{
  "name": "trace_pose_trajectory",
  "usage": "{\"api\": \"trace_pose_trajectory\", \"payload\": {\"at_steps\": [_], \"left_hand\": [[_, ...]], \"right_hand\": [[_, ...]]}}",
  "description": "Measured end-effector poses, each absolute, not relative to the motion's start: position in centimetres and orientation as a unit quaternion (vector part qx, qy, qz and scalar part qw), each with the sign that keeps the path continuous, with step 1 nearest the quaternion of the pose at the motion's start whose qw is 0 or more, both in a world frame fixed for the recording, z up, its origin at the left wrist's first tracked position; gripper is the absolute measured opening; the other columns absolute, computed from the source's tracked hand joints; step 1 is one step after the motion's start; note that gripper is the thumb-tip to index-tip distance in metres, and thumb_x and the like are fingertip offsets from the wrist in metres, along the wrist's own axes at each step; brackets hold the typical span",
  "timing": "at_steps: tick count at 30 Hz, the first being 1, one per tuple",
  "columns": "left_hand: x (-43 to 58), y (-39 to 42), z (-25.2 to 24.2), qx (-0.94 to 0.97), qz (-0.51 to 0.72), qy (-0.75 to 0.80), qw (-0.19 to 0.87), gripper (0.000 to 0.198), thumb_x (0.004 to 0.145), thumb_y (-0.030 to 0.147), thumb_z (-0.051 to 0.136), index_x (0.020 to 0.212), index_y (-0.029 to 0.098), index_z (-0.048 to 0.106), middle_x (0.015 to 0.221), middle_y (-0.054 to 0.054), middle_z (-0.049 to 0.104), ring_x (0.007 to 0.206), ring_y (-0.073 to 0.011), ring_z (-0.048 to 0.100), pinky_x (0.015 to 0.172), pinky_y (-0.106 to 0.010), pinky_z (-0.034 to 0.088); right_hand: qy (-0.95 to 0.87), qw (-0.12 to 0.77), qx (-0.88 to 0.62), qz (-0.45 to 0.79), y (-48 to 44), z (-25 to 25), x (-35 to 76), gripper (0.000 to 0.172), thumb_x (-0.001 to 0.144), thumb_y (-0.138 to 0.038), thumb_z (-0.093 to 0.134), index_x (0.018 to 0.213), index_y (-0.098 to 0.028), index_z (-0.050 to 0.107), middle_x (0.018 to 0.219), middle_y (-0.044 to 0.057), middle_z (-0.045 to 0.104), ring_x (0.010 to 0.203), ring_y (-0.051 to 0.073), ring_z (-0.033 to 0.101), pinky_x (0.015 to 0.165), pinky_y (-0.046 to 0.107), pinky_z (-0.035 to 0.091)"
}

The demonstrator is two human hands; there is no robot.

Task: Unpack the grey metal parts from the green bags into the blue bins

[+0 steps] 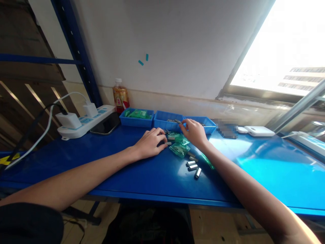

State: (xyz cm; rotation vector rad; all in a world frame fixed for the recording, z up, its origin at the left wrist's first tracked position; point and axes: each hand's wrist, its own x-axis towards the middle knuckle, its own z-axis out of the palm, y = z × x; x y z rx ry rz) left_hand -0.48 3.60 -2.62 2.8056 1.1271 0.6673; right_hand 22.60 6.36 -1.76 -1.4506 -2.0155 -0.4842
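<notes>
My left hand (150,141) rests on the blue table (127,169), fingers curled onto small metal parts and green plastic bags (179,145) beside it. My right hand (193,131) hovers at the edge of the middle blue tray (166,122) and pinches a small dark metal piece (177,121) between thumb and fingers. A few silver-and-black cylindrical parts (193,166) lie loose on the table below my right wrist.
Three blue trays stand along the wall; the left tray (136,118) holds green bags, the right tray (203,124) sits behind my right hand. A power strip (83,123) with chargers, a phone (106,124), a bottle (120,96) and white devices (259,130) are nearby.
</notes>
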Motion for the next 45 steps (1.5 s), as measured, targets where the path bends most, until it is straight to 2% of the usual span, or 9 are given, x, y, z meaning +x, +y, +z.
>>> {"api": "trace_pose_trajectory", "payload": {"at_steps": [8,14,19,26,31,35,38,43,45], "left_hand": [[-0.3,4.0,-3.0,0.89,0.258,0.371,0.066,0.015,0.088,0.033,0.055,0.088,0.021,0.064,0.106,-0.005,0.06,0.103,-0.0239,0.053,0.088,-0.04,0.042],[-0.4,4.6,-3.2,0.888,0.289,0.352,0.063,0.018,0.091,0.031,0.049,0.09,0.019,0.062,0.103,-0.006,0.062,0.097,-0.0214,0.053,0.089,-0.038,0.042],[-0.5,4.8,-3.0,0.886,0.311,0.341,0.046,0.027,0.096,0.031,0.038,0.089,0.018,0.06,0.098,-0.006,0.063,0.092,-0.02,0.054,0.087,-0.036,0.041],[-0.6,4.5,-2.4,0.881,0.343,0.323,0.043,0.033,0.098,0.031,0.03,0.085,0.017,0.058,0.093,-0.007,0.062,0.09,-0.0191,0.053,0.087,-0.034,0.041],[-0.6,4.2,-2.1,0.893,0.324,0.306,0.056,0.034,0.098,0.031,0.03,0.084,0.017,0.057,0.092,-0.007,0.062,0.089,-0.0184,0.054,0.088,-0.034,0.041],[-0.6,3.8,-2.1,0.88,0.336,0.322,0.095,0.025,0.096,0.033,0.038,0.102,0.018,0.056,0.098,-0.006,0.063,0.095,-0.0188,0.056,0.089,-0.033,0.043],[-0.7,3.6,-2.1,0.872,0.347,0.324,0.116,0.029,0.092,0.034,0.048,0.117,0.018,0.05,0.104,-0.006,0.061,0.098,-0.0189,0.057,0.089,-0.032,0.045],[-0.6,3.4,-1.9,0.884,0.339,0.307,0.1,0.017,0.092,0.031,0.048,0.1,0.018,0.056,0.1,-0.005,0.063,0.095,-0.018,0.057,0.089,-0.031,0.044],[-0.6,3.4,-1.8,0.882,0.338,0.314,0.091,0.018,0.093,0.031,0.046,0.097,0.018,0.057,0.097,-0.004,0.064,0.093,-0.0181,0.057,0.087,-0.031,0.044]], "right_hand": [[-0.751,0.291,-0.564,-0.182,6.4,-2.0,22.3,0.028,0.094,-0.036,0.044,0.097,-0.017,0.065,0.083,0.008,0.069,0.078,0.023,0.063,0.068,0.031,0.04],[-0.762,0.33,-0.537,-0.15,6.4,-2.2,22.5,0.039,0.093,-0.038,0.047,0.118,-0.01,0.055,0.085,0.01,0.069,0.08,0.024,0.062,0.074,0.034,0.042],[-0.816,0.326,-0.463,-0.118,4.3,-1.8,21.2,0.022,0.091,-0.03,0.05,0.101,-0.015,0.062,0.088,0.008,0.068,0.08,0.021,0.061,0.074,0.031,0.039],[-0.876,0.282,-0.376,-0.108,1.1,-1.5,18.5,0.028,0.088,-0.034,0.057,0.11,-0.017,0.058,0.095,0.007,0.068,0.087,0.022,0.059,0.076,0.033,0.035],[-0.86,0.291,-0.408,-0.095,1.1,-2.0,18.4,0.015,0.09,-0.031,0.053,0.097,-0.018,0.058,0.087,0.005,0.068,0.082,0.02,0.059,0.073,0.03,0.034],[-0.844,0.309,-0.428,-0.095,1.4,-2.2,18.6,0.016,0.092,-0.031,0.048,0.091,-0.018,0.057,0.082,0.005,0.067,0.078,0.019,0.059,0.071,0.03,0.035],[-0.838,0.31,-0.438,-0.101,1.5,-2.3,18.6,0.02,0.094,-0.031,0.043,0.09,-0.018,0.058,0.079,0.006,0.067,0.077,0.019,0.06,0.071,0.03,0.035],[-0.851,0.292,-0.427,-0.094,1.5,-2.2,18.6,0.025,0.096,-0.029,0.039,0.085,-0.018,0.059,0.078,0.005,0.067,0.077,0.019,0.06,0.073,0.03,0.036],[-0.848,0.302,-0.426,-0.087,1.4,-2.2,18.6,0.021,0.095,-0.03,0.041,0.091,-0.018,0.058,0.079,0.004,0.067,0.078,0.019,0.061,0.073,0.03,0.037]]}}
